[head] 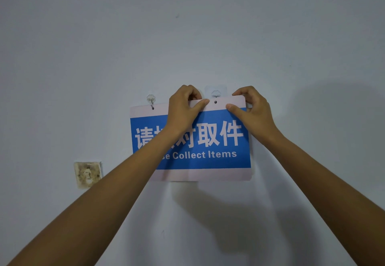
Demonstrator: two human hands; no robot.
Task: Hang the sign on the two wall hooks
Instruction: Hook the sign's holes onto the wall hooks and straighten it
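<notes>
A: From the head camera, where do we have the sign (208,136)?

B: Flat against the pale wall (187,36), blue panel with white characters and the words "Collect Items", white bands above and below. It sits tilted, its left end lower than its right.

A: And the two hooks?

B: The left hook (150,99) is a small clear one, and its metal prong passes through the sign's left hole (153,108), so that corner is on. The right hook (215,93) sits on a clear square pad just above the top edge. The right hole (215,102) lies just below that hook, apart from it, and shows as an open dark dot.

A: How are we gripping?

B: Our left hand (185,107) pinches the top edge just left of the right hole: thumb across the white front band, fingers (188,90) curled over the edge behind the sign. Our right hand (252,107) pinches the upper right corner the same way, thumb on the front at the edge of the blue, the other fingers bent at the corner's top.

A: Anything else on the wall?

B: A stained, worn square plate (88,174) lower left, well apart from the sign, and our arms' shadows below and to the right.
</notes>
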